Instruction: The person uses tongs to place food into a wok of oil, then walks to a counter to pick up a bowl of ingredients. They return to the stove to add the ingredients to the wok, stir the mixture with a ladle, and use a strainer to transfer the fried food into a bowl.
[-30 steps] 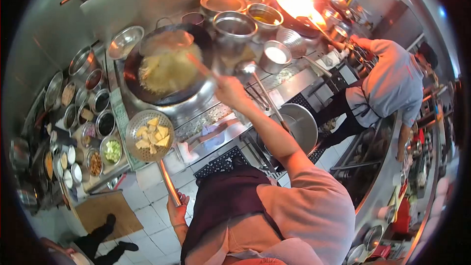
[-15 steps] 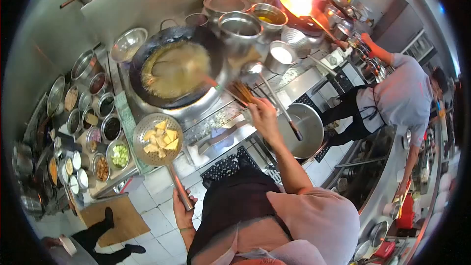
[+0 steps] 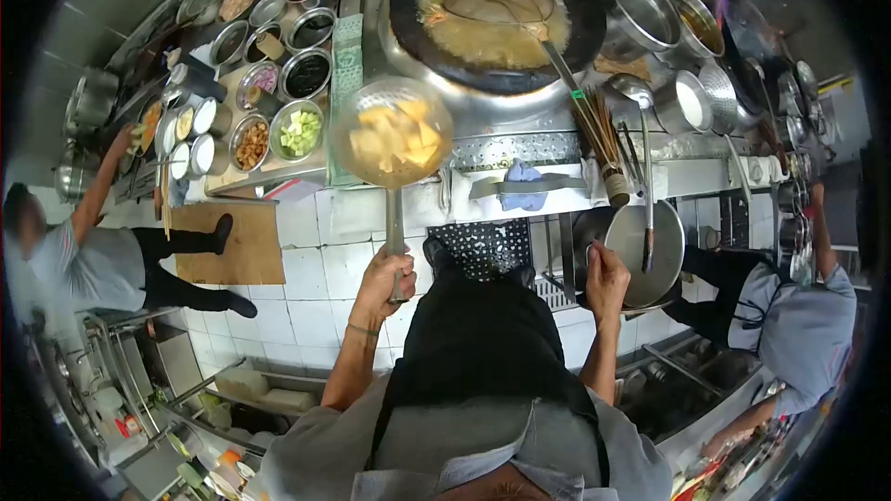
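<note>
My left hand (image 3: 384,283) is wrapped round the handle of a perforated skimmer (image 3: 394,213), held level in front of the counter. Yellow chunks (image 3: 399,134) lie in its bowl, slightly blurred. My right hand (image 3: 607,280) is closed, thumb against curled fingers, with nothing visible in it. It is beside a large metal pot (image 3: 664,269) below the counter edge. Ahead, a black wok (image 3: 408,14) holds bubbling oil (image 3: 497,48). A wire strainer (image 3: 501,20) rests in the oil, its green-banded handle leaning over the near rim. A bamboo brush (image 3: 608,153) and a ladle (image 3: 647,176) lie to its right.
Several ingredient bowls, including chopped green vegetable (image 3: 299,132) and brown pieces (image 3: 250,144), stand on the left. Metal pots (image 3: 642,14) stand right of the wok. One co-worker (image 3: 102,255) reaches over the left counter; another (image 3: 784,315) works at right. A cloth (image 3: 522,187) lies on the front ledge.
My right hand has let go of the strainer handle and drawn back toward me. The skimmer in my left hand has risen and swung round as my view turned left.
</note>
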Demonstrator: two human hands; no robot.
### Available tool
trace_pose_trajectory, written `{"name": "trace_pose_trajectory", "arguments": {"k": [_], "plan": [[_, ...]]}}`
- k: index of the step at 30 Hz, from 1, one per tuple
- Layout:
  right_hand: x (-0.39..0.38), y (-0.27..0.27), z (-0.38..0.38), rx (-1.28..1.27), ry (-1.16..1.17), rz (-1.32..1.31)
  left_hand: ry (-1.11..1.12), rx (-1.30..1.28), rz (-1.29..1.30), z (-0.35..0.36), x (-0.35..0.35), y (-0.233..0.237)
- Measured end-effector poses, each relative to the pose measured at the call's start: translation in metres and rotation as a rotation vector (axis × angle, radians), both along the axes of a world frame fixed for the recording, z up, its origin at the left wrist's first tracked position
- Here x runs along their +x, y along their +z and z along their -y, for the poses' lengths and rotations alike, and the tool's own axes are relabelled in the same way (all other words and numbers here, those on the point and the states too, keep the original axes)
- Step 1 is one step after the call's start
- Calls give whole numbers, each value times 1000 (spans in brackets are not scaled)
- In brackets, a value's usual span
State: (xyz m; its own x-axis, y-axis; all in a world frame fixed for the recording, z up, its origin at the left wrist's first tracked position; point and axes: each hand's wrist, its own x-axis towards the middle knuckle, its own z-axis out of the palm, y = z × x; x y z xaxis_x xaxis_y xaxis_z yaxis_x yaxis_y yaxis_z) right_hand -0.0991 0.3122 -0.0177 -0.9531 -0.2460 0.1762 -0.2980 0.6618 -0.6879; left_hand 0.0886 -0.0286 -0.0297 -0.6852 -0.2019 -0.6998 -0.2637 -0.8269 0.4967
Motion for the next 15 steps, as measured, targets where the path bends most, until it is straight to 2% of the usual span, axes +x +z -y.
{"name": "trace_pose_trajectory", "arguments": {"k": [2, 3, 8, 10, 11, 12, 15], "plan": [[-1, 5, -9, -18, -9, 77, 2, -102, 36, -10, 7, 28], [-1, 5, -25, -45, -1, 122, 98, -150, 74, -26, 9, 43], [1, -28, -79, -105, 72, 70, 203, -143, 97, -42, 37, 60], [5, -41, -105, -100, 57, 157, 245, -43, -10, -42, 50, 78], [7, -52, -118, -91, 72, 116, 250, -44, 15, -52, 41, 101], [7, -61, -128, -76, 84, 73, 236, -59, -64, -51, 42, 103], [10, -64, -157, -116, 102, 188, 212, -113, -138, -62, 12, 145]]}}
